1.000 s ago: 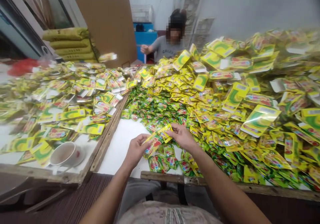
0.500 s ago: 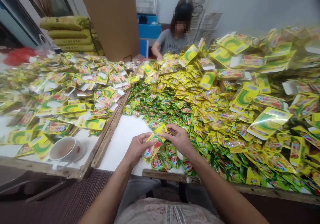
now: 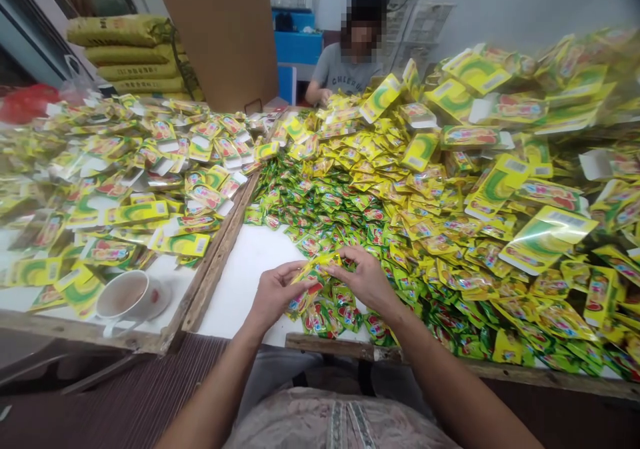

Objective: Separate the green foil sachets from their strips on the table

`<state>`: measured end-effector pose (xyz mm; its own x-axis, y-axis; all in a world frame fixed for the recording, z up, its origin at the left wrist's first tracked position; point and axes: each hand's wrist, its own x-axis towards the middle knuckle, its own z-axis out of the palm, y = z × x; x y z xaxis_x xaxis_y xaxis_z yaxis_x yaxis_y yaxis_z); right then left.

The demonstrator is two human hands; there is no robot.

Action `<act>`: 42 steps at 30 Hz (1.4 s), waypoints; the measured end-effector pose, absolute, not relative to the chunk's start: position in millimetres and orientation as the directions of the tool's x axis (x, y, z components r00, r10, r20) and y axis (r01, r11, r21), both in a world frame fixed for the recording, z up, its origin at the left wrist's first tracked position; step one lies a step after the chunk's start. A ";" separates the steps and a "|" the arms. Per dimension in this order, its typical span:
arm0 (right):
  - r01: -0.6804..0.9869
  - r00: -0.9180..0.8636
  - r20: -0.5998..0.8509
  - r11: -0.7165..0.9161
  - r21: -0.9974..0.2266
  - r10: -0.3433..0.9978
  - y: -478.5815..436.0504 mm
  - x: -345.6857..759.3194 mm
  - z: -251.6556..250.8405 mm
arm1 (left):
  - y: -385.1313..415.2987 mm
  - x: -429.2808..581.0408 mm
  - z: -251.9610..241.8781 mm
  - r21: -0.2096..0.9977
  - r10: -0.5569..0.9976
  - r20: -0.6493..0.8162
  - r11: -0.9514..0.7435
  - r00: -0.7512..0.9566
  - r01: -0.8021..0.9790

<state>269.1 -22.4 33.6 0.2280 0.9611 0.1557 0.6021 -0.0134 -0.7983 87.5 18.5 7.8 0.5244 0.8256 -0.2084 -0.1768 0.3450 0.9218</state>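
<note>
Sachet (image 3: 314, 274) half-hidden between left hand (image 3: 273, 297) and right hand (image 3: 367, 279).

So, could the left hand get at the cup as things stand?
Probably yes: the cup sits uncovered to the left of the left hand, only low wooden table edges between; but its fingers hold a sachet.

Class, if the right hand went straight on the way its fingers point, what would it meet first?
The right hand pinches the yellow packet, so that comes first. Just beyond it, probably the left hand, though depth is unclear.
</note>
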 end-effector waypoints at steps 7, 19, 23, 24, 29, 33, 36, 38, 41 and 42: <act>0.550 0.065 0.114 0.060 -0.833 0.991 -22.7 266.6 32.5 | 20.5 82.9 2.0 0.922 0.824 -0.283 0.374 0.492 -0.097; 0.495 0.147 0.128 0.039 -0.868 0.981 -22.0 263.1 23.5 | 15.5 78.5 4.8 0.865 0.719 -0.368 0.498 0.589 -0.068; 0.536 0.120 0.076 0.000 -0.844 0.990 -23.0 263.1 24.8 | 16.1 74.9 4.9 0.868 0.697 -0.337 0.490 0.633 -0.077; 0.588 0.138 0.091 -0.007 -0.809 0.986 -23.2 261.5 25.4 | 16.0 74.7 4.3 0.866 0.696 -0.330 0.493 0.637 -0.089; 0.711 0.138 0.156 0.012 -0.703 0.978 -23.1 252.4 26.2 | 15.9 77.0 0.4 0.833 0.705 -0.326 0.529 0.630 -0.161; 0.505 -0.007 0.004 0.007 -0.863 1.000 -22.8 256.7 24.4 | 16.8 75.3 0.6 0.841 0.694 -0.335 0.525 0.638 -0.130; 0.406 -0.107 -0.096 -0.045 -0.913 0.990 -25.0 256.4 26.2 | 18.3 73.6 0.9 0.885 0.715 -0.324 0.461 0.619 -0.069; 0.408 -0.120 -0.111 -0.052 -0.911 0.987 -26.7 250.4 28.0 | 20.7 74.1 2.0 0.918 0.740 -0.295 0.396 0.604 -0.036; 0.403 -0.111 -0.092 -0.040 -0.914 0.990 -24.1 240.0 27.7 | 27.9 76.1 7.9 0.935 0.762 -0.258 0.352 0.593 -0.046; 0.401 -0.066 -0.073 -0.040 -0.915 0.995 -21.0 238.0 27.1 | 30.8 77.0 10.7 0.938 0.766 -0.242 0.342 0.596 -0.059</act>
